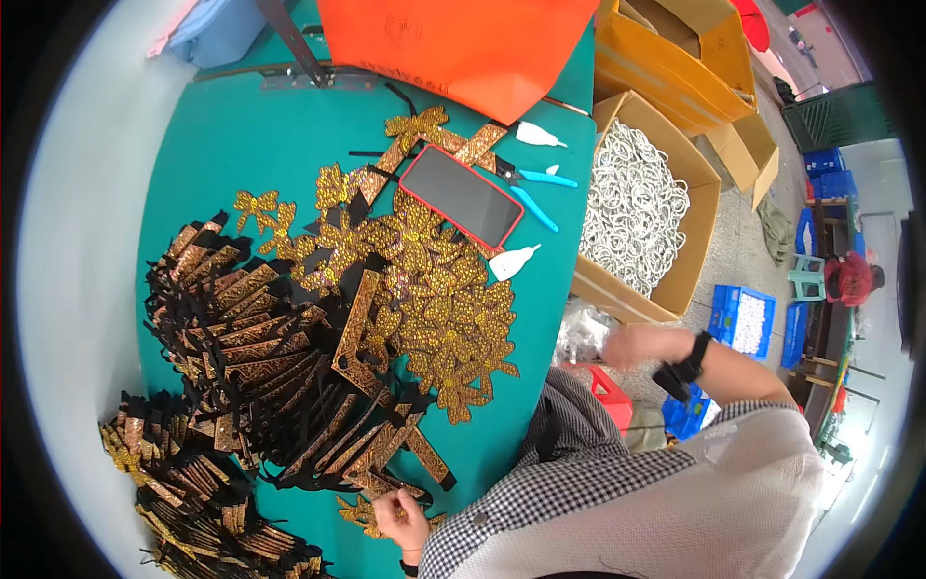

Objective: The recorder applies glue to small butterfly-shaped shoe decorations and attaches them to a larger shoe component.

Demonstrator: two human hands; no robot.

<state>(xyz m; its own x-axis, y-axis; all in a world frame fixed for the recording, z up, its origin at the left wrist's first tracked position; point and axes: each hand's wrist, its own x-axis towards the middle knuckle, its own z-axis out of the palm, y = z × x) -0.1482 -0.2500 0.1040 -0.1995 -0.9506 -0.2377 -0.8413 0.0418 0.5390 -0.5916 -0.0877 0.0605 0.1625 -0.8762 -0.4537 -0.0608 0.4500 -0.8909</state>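
My left hand (pixel 400 521) is at the table's near edge, its fingers curled closed around a gold glitter bow piece (pixel 359 515); part of the piece is hidden by the hand. My right hand (pixel 632 347) is off the table's right side, smeared by motion, above a clear plastic bag (pixel 585 333) and a red basket (pixel 610 400). Whether its fingers hold anything does not show. Ahead of my left hand lies a large heap of black-and-copper patterned strips (pixel 280 357). Beside it is a pile of gold glitter bow cutouts (pixel 444 309).
On the green table (pixel 521 386) lie a red-edged phone (pixel 463 196), blue-handled pliers (pixel 540 198) and white nozzle-tipped bottles (pixel 514 261). An orange bag (pixel 453 48) stands at the back. To the right, a cardboard box (pixel 699 241) holds white rings. Blue crates (pixel 738 318) stand on the floor.
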